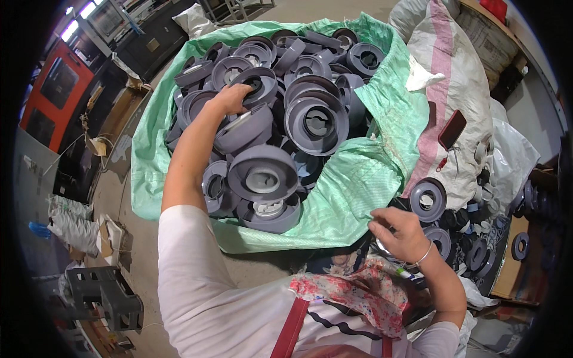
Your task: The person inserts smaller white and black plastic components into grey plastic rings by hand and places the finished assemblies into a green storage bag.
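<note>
A green woven sack [382, 152], its mouth spread wide, is full of grey round plastic parts shaped like flanged cups or rings. My left hand [231, 99] reaches over the heap, its fingertips hooked into the opening of one grey round plastic part [262, 79]; part of its grip is hidden. Nearer to me lies another grey part with a pale inner hub [261, 180]. At the sack's near right edge, my right hand [397, 232] is closed, thumb and forefinger pinched at the green fabric.
A white sack with a pink stripe [440, 53] stands at the right, with a dark red phone [452, 129] on it. Grey rings and small dark pieces [477, 253] lie at the lower right. A dark plastic stool [107, 295] and a red-orange cabinet [57, 95] are at the left.
</note>
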A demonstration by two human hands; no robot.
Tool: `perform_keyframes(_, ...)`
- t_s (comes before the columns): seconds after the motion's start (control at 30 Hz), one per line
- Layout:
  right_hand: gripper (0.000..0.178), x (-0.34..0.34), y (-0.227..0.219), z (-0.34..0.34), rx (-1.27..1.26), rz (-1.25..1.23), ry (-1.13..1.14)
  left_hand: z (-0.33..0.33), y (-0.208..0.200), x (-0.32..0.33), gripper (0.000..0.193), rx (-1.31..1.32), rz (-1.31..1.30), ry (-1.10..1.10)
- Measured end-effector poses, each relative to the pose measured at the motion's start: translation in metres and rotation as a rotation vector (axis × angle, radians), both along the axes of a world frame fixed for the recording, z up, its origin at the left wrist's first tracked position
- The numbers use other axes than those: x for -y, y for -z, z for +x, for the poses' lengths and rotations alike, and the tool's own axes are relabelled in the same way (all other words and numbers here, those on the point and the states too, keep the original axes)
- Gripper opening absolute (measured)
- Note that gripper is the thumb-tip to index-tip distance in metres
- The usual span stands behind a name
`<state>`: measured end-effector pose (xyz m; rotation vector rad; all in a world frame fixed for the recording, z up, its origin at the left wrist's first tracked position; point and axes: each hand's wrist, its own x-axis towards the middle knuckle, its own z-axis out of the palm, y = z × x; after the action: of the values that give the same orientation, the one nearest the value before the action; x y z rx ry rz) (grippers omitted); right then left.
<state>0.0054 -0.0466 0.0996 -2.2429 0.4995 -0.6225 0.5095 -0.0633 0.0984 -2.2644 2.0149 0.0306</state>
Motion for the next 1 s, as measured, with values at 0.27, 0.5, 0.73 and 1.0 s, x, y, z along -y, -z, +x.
perform_keyframes(0.27, 0.013, 0.039, -0.058, 0.068, 0.422, -0.358, 0.067, -0.052, -0.070, -0.043, 0.071, -0.509, -0.480, -0.010)
perform_keyframes(0.5, 0.022, 0.072, -0.083, 0.158, 0.578, -0.325, -0.102, -0.137, -0.100, -0.070, 0.064, -0.782, -0.283, 0.325)
perform_keyframes(0.73, 0.018, 0.062, -0.082, 0.154, 0.238, 0.055, -0.240, -0.153, -0.091, -0.082, 0.062, -0.745, -0.231, 0.419)
perform_keyframes(1.0, 0.027, 0.043, -0.056, 0.166, 0.456, -0.243, 0.160, -0.179, -0.065, -0.084, 0.062, -0.696, -0.386, 0.467)
